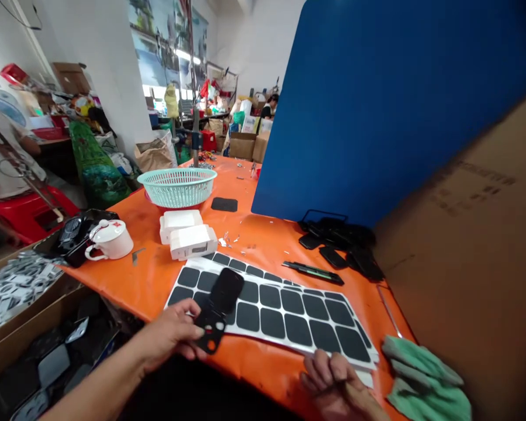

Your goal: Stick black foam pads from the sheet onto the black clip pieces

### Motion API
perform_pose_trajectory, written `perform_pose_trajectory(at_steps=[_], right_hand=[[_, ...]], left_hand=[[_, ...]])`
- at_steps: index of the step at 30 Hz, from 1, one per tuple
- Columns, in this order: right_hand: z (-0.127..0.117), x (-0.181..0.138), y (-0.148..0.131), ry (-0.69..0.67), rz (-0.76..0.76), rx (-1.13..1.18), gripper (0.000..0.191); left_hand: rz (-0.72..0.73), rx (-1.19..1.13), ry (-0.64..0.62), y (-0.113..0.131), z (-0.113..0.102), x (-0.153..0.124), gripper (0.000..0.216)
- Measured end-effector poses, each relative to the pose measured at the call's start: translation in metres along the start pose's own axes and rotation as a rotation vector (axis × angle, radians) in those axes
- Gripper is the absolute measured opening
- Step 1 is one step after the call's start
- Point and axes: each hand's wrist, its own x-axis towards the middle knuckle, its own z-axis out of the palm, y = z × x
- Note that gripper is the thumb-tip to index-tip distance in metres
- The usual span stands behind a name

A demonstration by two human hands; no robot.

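Note:
My left hand (pixel 172 333) pinches the lower end of a flat black plastic part (pixel 219 307) with holes in it, held over the near left corner of a white sheet of black rectangular pads (pixel 284 310). The sheet lies on the orange table (pixel 149 275). My right hand (pixel 333 383) rests at the table's near edge with its fingers curled against the sheet's near right corner; whether it grips anything is hidden.
A pile of black parts (pixel 342 242) and a dark utility knife (pixel 313 272) lie behind the sheet. Two white boxes (pixel 186 235), a teal basket (pixel 178 186), a white cup (pixel 110 240), a green cloth (pixel 425 380), a blue panel (pixel 394 99) and a cardboard sheet (pixel 477 251) surround it.

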Motion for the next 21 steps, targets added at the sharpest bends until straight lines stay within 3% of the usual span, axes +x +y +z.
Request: perform_pose_trajectory(at_steps=[3, 6, 11, 21], right_hand=[[0.009, -0.008, -0.008, -0.002, -0.001, -0.087, 0.026], [0.020, -0.016, -0.009, 0.087, 0.107, -0.210, 0.024], [0.026, -0.023, 0.004, 0.219, 0.200, -0.478, 0.031], [0.021, -0.022, 0.022, 0.223, 0.290, -0.623, 0.038]], left_hand=[[-0.177, -0.177, -0.043, -0.033, 0.054, -0.006, 0.041], [-0.271, -0.233, -0.053, -0.050, 0.084, -0.005, 0.041], [-0.315, -0.280, -0.086, -0.050, 0.089, 0.003, 0.026], [-0.307, -0.237, -0.097, -0.054, 0.091, -0.002, 0.024]])
